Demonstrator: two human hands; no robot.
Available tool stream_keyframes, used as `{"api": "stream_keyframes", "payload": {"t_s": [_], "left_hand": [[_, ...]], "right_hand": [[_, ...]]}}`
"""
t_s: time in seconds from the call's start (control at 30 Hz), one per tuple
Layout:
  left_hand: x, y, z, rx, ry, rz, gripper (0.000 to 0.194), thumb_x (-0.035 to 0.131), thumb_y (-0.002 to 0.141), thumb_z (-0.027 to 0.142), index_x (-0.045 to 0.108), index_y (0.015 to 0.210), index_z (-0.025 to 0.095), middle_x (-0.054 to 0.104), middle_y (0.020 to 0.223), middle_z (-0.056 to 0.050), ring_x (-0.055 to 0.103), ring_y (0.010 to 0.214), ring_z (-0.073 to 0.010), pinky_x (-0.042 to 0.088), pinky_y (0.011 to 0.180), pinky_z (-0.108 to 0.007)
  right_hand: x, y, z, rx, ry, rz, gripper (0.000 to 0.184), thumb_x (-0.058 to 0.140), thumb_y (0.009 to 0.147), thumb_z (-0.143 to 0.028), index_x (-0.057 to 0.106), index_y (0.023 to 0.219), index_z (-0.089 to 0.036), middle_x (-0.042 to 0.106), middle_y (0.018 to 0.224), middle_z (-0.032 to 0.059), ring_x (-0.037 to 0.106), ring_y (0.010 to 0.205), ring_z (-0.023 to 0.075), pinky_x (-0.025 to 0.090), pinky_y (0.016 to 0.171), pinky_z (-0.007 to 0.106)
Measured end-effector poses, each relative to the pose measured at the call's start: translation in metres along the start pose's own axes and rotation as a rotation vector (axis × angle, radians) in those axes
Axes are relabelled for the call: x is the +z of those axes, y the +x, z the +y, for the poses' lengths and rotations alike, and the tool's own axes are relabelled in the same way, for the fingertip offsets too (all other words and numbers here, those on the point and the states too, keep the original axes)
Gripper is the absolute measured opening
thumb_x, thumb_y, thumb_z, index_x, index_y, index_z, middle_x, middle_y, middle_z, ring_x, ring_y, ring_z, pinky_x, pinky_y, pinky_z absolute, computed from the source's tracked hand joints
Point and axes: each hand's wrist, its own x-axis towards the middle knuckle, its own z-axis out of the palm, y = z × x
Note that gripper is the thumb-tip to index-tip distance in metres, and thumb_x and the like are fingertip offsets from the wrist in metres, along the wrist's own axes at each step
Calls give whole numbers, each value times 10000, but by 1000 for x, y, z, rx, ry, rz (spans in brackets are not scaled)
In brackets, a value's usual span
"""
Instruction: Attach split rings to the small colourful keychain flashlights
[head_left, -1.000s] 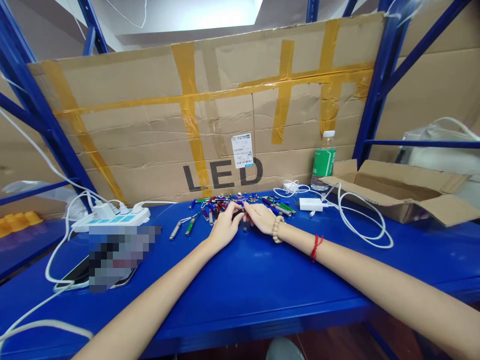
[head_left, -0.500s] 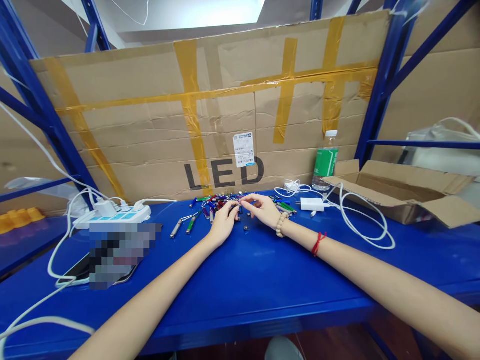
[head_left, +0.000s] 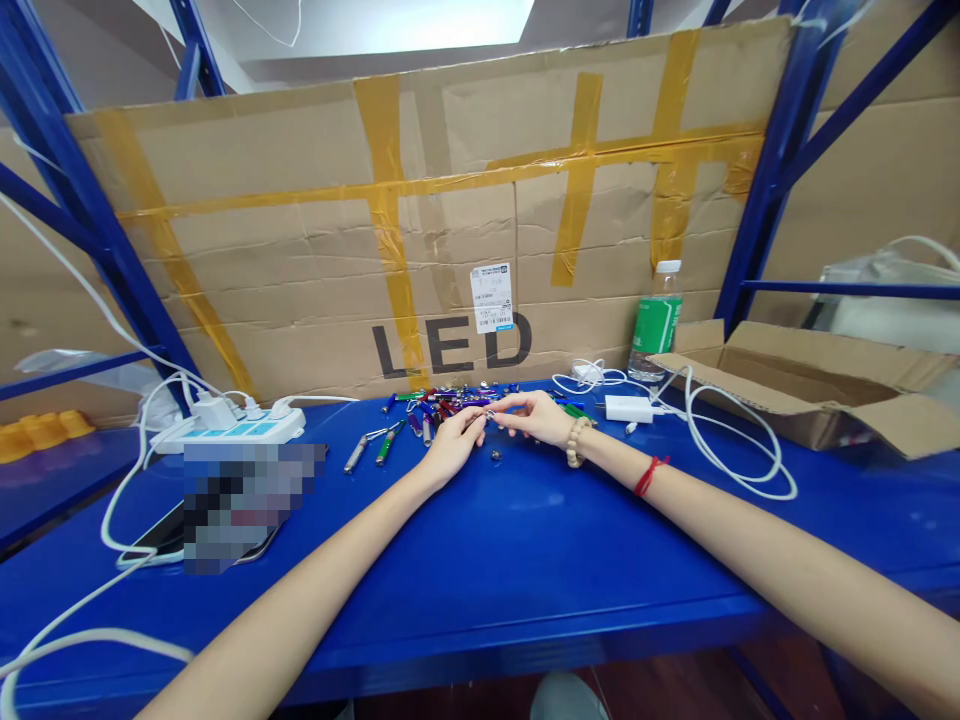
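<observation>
My left hand (head_left: pixel 454 442) is closed in a pinch at the front of a pile of small coloured metal tubes (head_left: pixel 445 406). Just to its right, my right hand (head_left: pixel 541 416) is pinched too, its fingertips meeting those of the left. Between the fingertips shows a small silvery metal piece (head_left: pixel 491 413), too small to make out fully; what else the left fingers cover is hidden. A small round metal part (head_left: pixel 496 455) lies on the blue tabletop (head_left: pixel 480 560) below the hands. Left of the pile lie a silver tube (head_left: pixel 355 456) and a green tube (head_left: pixel 386 447), both with metal clips.
A white power strip (head_left: pixel 262 430) with plugs and a partly blurred flat device (head_left: pixel 161 530) lie at left. At right are a white charger (head_left: pixel 628 408), a coiled white cable (head_left: pixel 780 484), a green-labelled bottle (head_left: pixel 656 325) and an open cardboard box (head_left: pixel 810 415). Taped cardboard (head_left: pixel 315 290) stands behind.
My right hand has shifted slightly right, its fingers now straighter. A silvery piece now shows between the two hands' fingertips. The view has moved slightly.
</observation>
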Motion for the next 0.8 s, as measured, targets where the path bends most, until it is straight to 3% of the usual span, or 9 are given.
{"api": "stream_keyframes", "payload": {"t_s": [0.23,0.47,0.8], "left_hand": [[-1,-2,1,20,-18,-20,246,413,825,331,497,968,150,481,568,44,427,569,-97,314,595,-219],[-1,-3,1,35,-21,-14,153,443,812,316,459,830,165,513,582,42,478,609,-98,351,658,-224],[-1,-4,1,81,100,-76,250,454,810,305,537,987,150,543,613,19,525,631,-122,403,687,-250]], "right_hand": [[-7,1,0,-8,-64,-23,407,642,652,-404,661,945,-122,634,631,33,506,475,73,356,387,169],[-7,0,-2,-1,-49,4,375,670,611,-410,680,834,-109,642,650,37,509,471,69,374,397,176],[-10,3,8,-35,23,-42,366,702,569,-409,680,778,-110,649,675,41,532,494,81,391,422,194]]}}
